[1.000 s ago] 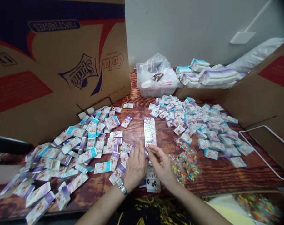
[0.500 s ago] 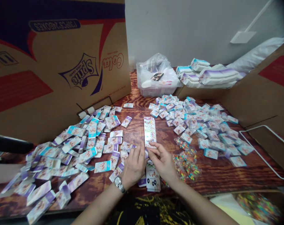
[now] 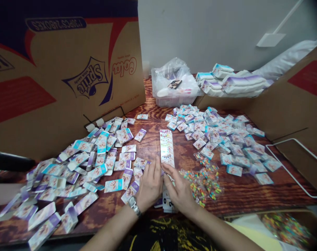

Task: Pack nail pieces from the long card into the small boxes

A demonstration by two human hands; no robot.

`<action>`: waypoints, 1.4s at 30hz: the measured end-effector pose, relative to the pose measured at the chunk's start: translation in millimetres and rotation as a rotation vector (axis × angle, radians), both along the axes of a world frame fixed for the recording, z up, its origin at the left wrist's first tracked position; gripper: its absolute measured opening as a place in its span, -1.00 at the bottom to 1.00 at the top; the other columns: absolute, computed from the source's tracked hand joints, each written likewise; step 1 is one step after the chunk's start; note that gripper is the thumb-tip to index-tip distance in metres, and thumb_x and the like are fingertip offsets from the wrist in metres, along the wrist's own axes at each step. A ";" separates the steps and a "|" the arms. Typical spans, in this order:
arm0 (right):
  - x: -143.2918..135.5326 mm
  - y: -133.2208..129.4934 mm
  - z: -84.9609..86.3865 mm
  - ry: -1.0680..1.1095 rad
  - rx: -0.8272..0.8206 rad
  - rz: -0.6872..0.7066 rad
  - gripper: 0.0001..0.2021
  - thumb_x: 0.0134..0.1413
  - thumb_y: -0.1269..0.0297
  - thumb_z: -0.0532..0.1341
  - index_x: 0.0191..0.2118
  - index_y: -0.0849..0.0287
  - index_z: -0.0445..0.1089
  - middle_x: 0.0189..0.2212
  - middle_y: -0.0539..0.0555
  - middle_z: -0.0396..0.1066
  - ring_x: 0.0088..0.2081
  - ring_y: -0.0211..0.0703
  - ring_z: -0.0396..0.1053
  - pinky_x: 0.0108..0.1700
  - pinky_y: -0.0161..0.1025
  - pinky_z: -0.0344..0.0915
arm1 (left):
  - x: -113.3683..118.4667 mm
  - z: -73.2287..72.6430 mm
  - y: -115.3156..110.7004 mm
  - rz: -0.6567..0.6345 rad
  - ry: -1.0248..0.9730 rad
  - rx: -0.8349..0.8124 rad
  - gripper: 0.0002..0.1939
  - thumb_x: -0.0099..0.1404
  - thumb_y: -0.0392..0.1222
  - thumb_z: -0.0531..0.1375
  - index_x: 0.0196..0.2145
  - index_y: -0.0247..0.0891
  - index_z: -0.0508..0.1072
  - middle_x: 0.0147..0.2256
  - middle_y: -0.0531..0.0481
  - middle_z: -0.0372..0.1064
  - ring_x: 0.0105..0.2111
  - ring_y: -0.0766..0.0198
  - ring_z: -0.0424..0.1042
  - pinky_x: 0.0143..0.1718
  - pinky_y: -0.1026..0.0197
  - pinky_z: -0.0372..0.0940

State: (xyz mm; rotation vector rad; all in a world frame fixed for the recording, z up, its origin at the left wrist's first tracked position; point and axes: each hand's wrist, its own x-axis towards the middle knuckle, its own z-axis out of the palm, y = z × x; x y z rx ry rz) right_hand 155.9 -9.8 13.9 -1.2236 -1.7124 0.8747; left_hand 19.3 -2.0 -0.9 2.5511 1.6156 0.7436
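My left hand [image 3: 151, 183], with a watch on its wrist, and my right hand [image 3: 179, 191] meet at the table's front middle. Fingers and thumbs are closed together around a small carton [image 3: 162, 172]; only a bit of its purple edge shows. A fanned strip of printed cards [image 3: 167, 148] lies just beyond my fingertips. Under and behind my right hand is a second stack of cards [image 3: 168, 205], partly covered. Beside that hand lie small clear bags of colourful candy [image 3: 206, 181]. Left of my left hand spreads a heap of unfilled-looking cartons [image 3: 100, 144], some with flaps open.
Closed small boxes [image 3: 226, 136] form a heap at the right. Large cardboard boxes [image 3: 69, 115] [image 3: 299, 115] flank the table. A clear plastic tub [image 3: 174, 101] and wrapped packs [image 3: 242, 85] stand at the back. More candy bags [image 3: 286, 226] sit low at the front right.
My right hand has turned inward and its fingers have drawn closer to my left fingertips, covering more of the near card stack. My left hand has stayed nearly in place.
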 end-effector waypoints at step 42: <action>51.1 72.2 -15.0 -0.452 0.133 0.402 -0.73 0.21 0.31 0.06 -0.01 0.05 0.37 -0.13 0.08 0.46 -0.10 -0.13 0.40 -0.04 -0.10 0.29 | -7.3 -27.6 7.3 -0.034 -0.330 -0.261 -0.34 0.24 -0.16 0.10 0.22 -0.40 -0.03 0.19 -0.33 0.01 0.24 -0.03 -0.15 0.14 -0.15 -0.03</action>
